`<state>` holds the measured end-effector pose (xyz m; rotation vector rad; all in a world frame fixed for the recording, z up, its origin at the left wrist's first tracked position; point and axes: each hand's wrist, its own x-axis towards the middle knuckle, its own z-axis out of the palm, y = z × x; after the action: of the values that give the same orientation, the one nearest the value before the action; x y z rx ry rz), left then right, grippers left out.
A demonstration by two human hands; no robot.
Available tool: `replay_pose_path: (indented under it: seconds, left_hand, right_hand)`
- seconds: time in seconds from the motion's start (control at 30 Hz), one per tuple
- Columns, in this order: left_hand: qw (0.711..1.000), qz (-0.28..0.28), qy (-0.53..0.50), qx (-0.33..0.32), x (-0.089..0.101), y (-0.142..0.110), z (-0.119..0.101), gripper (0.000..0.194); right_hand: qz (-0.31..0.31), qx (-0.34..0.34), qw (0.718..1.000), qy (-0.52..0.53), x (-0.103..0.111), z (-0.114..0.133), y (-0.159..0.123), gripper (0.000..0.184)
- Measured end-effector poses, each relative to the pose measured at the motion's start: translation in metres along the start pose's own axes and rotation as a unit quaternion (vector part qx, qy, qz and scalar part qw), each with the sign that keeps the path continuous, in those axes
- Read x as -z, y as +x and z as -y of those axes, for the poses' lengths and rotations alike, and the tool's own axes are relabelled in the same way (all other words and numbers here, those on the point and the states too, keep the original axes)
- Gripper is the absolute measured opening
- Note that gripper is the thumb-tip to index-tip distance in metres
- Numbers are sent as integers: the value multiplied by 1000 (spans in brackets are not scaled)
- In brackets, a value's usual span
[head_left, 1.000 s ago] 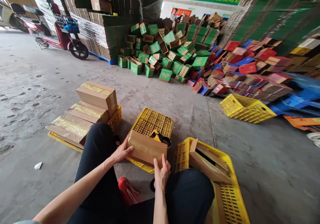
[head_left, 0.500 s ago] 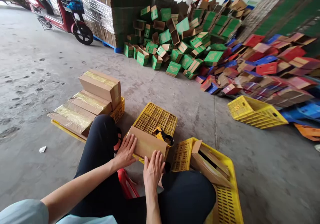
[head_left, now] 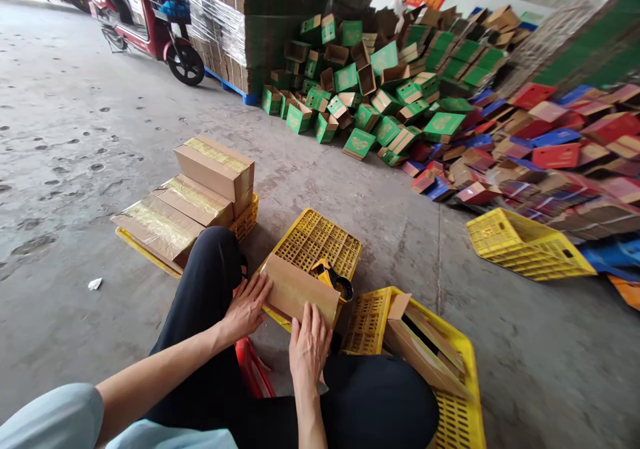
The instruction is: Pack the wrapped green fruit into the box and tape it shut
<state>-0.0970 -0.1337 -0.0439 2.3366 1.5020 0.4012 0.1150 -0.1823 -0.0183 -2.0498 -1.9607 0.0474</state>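
Note:
A plain brown cardboard box (head_left: 300,289) lies on an upturned yellow plastic crate (head_left: 320,239) in front of my knees. My left hand (head_left: 247,309) rests flat against the box's left end, fingers stretched out. My right hand (head_left: 309,345) lies flat on the box's near edge, fingers together and extended. A yellow tape dispenser (head_left: 333,277) sits on the crate just behind the box.
Taped brown boxes (head_left: 200,189) are stacked on a yellow crate to my left. A yellow crate (head_left: 453,362) with flat cardboard stands at my right knee. Green boxes (head_left: 370,95) and red and blue boxes (head_left: 540,149) are heaped behind. Another yellow crate (head_left: 525,245) lies right. A red scooter (head_left: 150,25) is parked far left.
My right hand went from gripping the box's near corner to lying flat on its near edge. My left hand slid flatter against the left end. The box now lies lower on the crate.

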Motion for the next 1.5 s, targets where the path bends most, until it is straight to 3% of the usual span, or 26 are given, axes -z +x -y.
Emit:
replay_pose_path:
  seconds: [0.17, 0.33, 0.57, 0.73, 0.83, 0.97, 1.17, 1.33, 1.5]
  left_hand:
    - [998, -54, -26, -7, -4, 1, 1, 93]
    - [993, -79, -85, -7, 0, 10, 0, 75]
    - [963, -110, -231, 86, 14, 20, 13, 71]
    - [949, -141, -257, 116, 12, 23, 10, 60]
    - [949, -154, -259, 97, 8, 21, 9, 58]
    - [955, -156, -242, 65, 1, 19, 8, 59]
    - [983, -108, -145, 28, -6, 25, -1, 62]
    - [995, -89, -49, 17, -6, 30, -6, 58]
    - [994, -104, -14, 15, -6, 35, -8, 60]
  right_hand:
    - [-42, 18, 998, 38, -11, 17, 11, 60]
    - [-17, 62, 996, 53, -19, 49, 23, 51]
    - [38, 148, 984, 88, -26, 91, 46, 55]
    - [61, 165, 981, 80, -23, 102, 67, 60]
    - [69, 157, 982, 73, -18, 102, 73, 56]
    - [59, 117, 988, 81, -16, 97, 71, 52]
    - [47, 79, 995, 49, -13, 70, 63, 51]
    - [28, 40, 999, 24, -6, 34, 56, 52]
    - [-3, -19, 1000, 0, 0, -19, 38, 56]
